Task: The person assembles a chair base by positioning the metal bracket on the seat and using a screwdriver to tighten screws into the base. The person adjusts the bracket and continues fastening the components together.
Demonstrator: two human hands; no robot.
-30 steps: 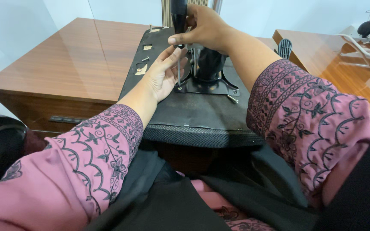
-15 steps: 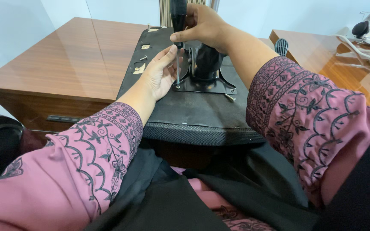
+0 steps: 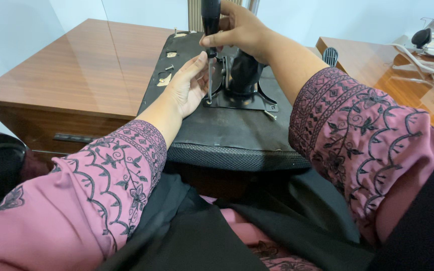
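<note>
An upturned black chair seat lies across my lap and the desk edge, its underside facing up. A black metal bracket plate with a central column is mounted on it. My right hand grips the black handle of a screwdriver, whose thin shaft stands upright with its tip at the left corner of the plate. My left hand rests flat on the seat beside the shaft, fingers extended and touching it near the handle. Both arms wear pink embroidered sleeves.
A brown wooden desk spreads to the left. Loose screws and bits of torn tape lie on the seat's far left. A second wooden surface at the right carries a white cable and a dark device. Black fabric covers my lap.
The view has shifted slightly. My hands and the screwdriver stay at the plate's left corner, with my left fingers still against the shaft.
</note>
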